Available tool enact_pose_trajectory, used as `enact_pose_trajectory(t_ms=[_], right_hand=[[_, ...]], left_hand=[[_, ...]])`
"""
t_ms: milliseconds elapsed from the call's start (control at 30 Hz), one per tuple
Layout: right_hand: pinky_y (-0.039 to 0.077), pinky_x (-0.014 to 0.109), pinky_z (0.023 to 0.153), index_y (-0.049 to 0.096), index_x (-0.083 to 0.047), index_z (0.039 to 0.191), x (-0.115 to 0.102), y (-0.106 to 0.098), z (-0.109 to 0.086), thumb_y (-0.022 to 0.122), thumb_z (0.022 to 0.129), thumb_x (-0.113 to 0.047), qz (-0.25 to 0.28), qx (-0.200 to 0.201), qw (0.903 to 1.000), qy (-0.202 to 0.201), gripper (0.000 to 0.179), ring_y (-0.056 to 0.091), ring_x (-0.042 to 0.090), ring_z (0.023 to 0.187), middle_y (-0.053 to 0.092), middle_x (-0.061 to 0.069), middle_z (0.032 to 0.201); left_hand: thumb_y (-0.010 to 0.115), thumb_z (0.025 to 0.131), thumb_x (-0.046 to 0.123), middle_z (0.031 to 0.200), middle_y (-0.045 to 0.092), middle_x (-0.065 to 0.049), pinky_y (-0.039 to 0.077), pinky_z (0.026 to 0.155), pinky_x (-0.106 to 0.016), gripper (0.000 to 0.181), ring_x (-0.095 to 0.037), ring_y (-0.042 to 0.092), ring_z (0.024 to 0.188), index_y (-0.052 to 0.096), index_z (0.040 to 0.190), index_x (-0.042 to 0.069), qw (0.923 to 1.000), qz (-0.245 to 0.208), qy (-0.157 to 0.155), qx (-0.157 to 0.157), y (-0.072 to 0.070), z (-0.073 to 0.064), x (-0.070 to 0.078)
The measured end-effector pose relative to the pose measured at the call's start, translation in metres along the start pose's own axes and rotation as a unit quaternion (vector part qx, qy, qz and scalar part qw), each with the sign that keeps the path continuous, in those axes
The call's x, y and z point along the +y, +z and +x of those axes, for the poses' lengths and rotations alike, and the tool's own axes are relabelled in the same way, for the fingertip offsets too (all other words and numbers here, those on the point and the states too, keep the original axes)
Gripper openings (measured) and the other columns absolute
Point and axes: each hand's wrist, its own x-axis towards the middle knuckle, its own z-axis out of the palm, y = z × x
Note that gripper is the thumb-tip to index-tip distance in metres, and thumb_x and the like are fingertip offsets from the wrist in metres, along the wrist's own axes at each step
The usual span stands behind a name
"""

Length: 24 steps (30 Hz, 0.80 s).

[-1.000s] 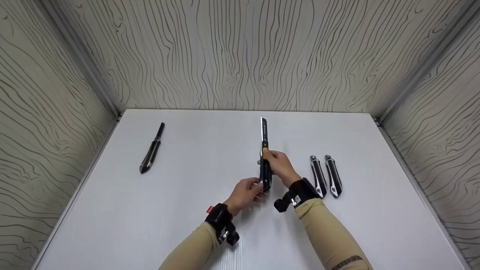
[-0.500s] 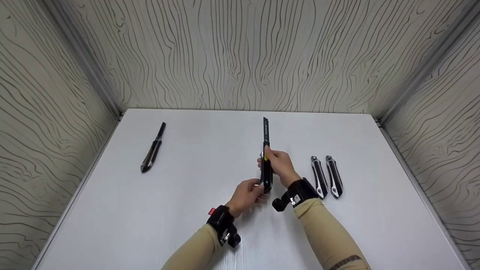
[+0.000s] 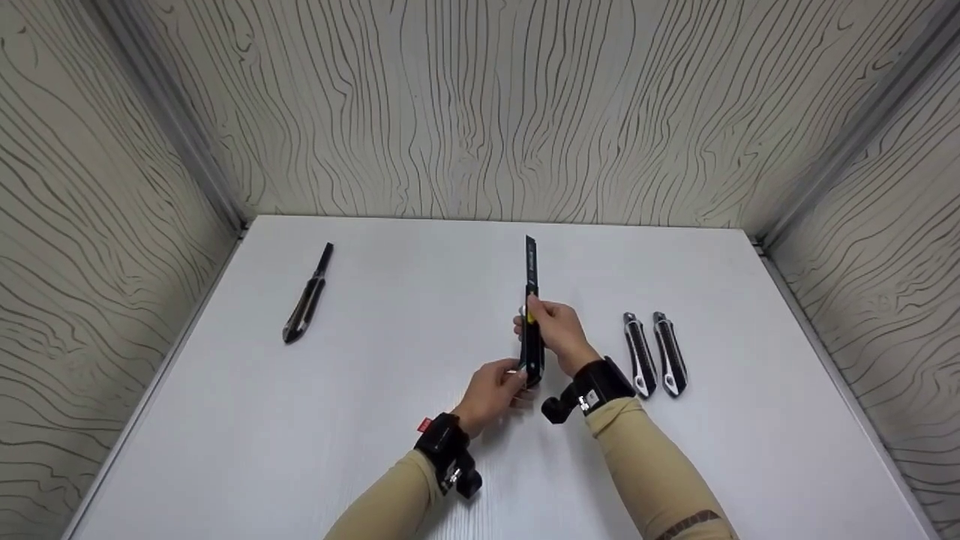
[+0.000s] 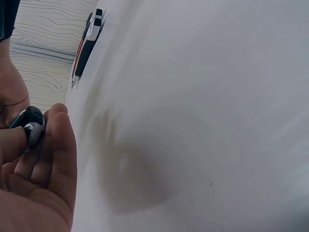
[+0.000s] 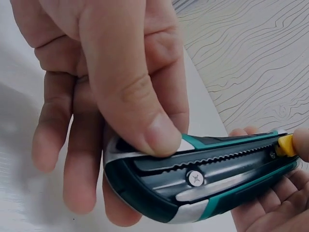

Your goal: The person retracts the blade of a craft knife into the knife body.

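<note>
A utility knife (image 3: 532, 345) with a dark green and black body, grey trim and a long dark blade (image 3: 531, 259) extended stands between my two hands, blade pointing to the far wall. My right hand (image 3: 559, 330) grips its upper body, the thumb on the yellow slider (image 5: 286, 145). My left hand (image 3: 491, 390) pinches the butt end, its thumb (image 5: 161, 135) pressing on the body near the screw. In the left wrist view the butt shows between the left thumb and fingers; the blade is hidden there.
Two utility knives, one (image 3: 640, 356) beside the other (image 3: 670, 356), lie parallel right of my right hand, no blades showing. Another knife (image 3: 304, 307), its dark blade out, lies at the left of the white table (image 3: 405, 300). Patterned walls (image 3: 480, 112) enclose the back and sides.
The held knife has turned slightly, so its blade looks dark instead of shiny. My right thumb has moved slightly on the slider. Both hands otherwise keep their places and grips.
</note>
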Motion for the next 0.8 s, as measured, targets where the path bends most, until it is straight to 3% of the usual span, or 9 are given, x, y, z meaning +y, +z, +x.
enact_pose_trajectory(t_ms=[267,533,800], right_hand=[[0.054,0.031,0.088,0.062,-0.004,0.122,0.0038,-0.0001,0.0015,0.048,0.101,-0.044,-0.004,-0.007,0.9999,0.006,0.048,0.070,0.014,0.091,0.072,0.007,0.104],[0.055,0.030,0.087,0.061,-0.003,0.123,0.0057,0.0003,0.0029,0.048,0.102,-0.042,0.008,-0.006,0.9999,0.006,0.047,0.071,0.013,0.090,0.073,0.007,0.104],[0.056,0.029,0.087,0.062,-0.005,0.119,0.0055,0.0025,0.0013,0.048,0.103,-0.034,0.018,-0.007,0.9998,0.007,0.037,0.069,0.013,0.092,0.070,0.008,0.107]], left_hand=[[0.051,0.101,0.013,0.101,0.071,-0.025,0.061,0.076,-0.045,0.029,-0.036,0.071,0.090,0.059,0.124,-0.003,0.9999,-0.006,-0.009,0.005,0.0016,0.0022,-0.0040],[0.050,0.100,0.008,0.099,0.071,-0.027,0.061,0.075,-0.045,0.025,-0.038,0.072,0.088,0.059,0.119,-0.005,0.9999,-0.011,0.005,0.005,0.0024,0.0018,-0.0032],[0.052,0.100,0.010,0.096,0.072,-0.023,0.061,0.075,-0.040,0.024,-0.028,0.072,0.084,0.061,0.118,-0.003,1.0000,0.001,-0.004,0.009,-0.0004,0.0009,-0.0018]])
